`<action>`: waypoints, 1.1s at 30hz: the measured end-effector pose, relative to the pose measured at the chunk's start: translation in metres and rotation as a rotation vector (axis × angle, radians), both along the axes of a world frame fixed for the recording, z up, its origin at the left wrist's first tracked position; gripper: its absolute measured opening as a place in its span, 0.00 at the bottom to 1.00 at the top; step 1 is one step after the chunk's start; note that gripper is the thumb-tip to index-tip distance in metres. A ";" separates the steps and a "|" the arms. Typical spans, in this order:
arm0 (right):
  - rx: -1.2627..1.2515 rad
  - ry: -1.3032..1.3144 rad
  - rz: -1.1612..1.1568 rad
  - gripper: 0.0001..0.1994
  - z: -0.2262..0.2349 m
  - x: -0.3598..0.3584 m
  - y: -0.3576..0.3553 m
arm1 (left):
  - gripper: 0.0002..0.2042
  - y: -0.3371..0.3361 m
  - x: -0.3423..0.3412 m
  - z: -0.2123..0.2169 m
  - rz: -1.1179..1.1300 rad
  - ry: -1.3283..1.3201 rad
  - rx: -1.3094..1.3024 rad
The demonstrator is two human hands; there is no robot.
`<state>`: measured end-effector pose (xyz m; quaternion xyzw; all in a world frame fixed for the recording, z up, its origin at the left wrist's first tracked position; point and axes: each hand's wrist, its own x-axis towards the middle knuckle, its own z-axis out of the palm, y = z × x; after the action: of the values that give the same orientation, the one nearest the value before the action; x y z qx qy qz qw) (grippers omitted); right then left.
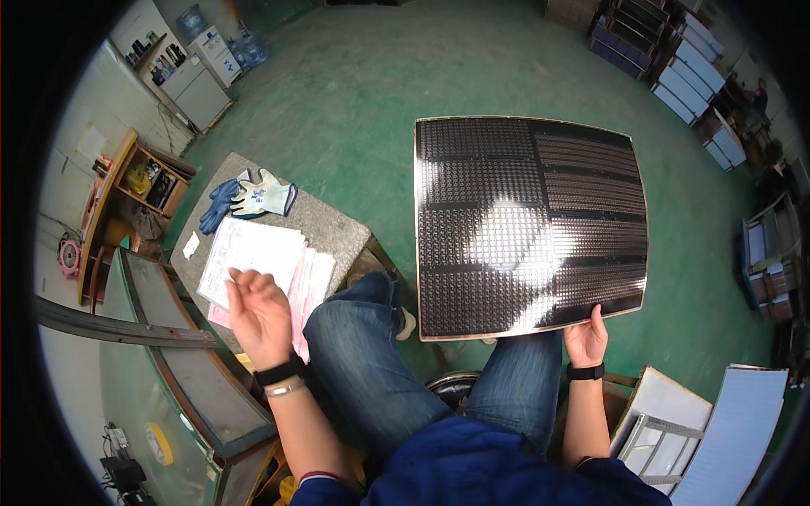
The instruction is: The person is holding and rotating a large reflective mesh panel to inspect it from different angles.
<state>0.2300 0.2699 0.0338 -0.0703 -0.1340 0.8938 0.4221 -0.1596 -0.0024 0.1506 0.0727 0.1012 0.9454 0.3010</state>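
Panel, dark perforated sheet | right hand pinches its near edge only, sheet out ahead over knees | left hand open, empty, above papers on table | risk: 1-hand corner grip, likely sag or slip to floor.

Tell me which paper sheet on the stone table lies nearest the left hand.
The white sheet on top of the stack: the left hand hovers over its near corner. The pink sheets peek out beneath it, further to the right.
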 end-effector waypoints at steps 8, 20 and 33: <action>-0.034 -0.129 -0.026 0.16 0.028 -0.021 -0.019 | 0.16 0.027 -0.079 0.012 0.568 0.240 -0.450; 0.062 -0.118 0.072 0.17 0.063 -0.058 -0.038 | 0.20 0.135 -0.023 -0.008 -0.279 0.510 -0.738; 0.005 -0.351 -0.398 0.19 0.046 -0.024 0.030 | 0.17 0.138 -0.012 -0.014 -0.393 0.492 -0.426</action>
<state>0.2064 0.3002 0.0803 -0.2482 -0.1907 0.7670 0.5601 -0.1714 0.1360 0.1362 0.2514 0.3490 0.7815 0.4519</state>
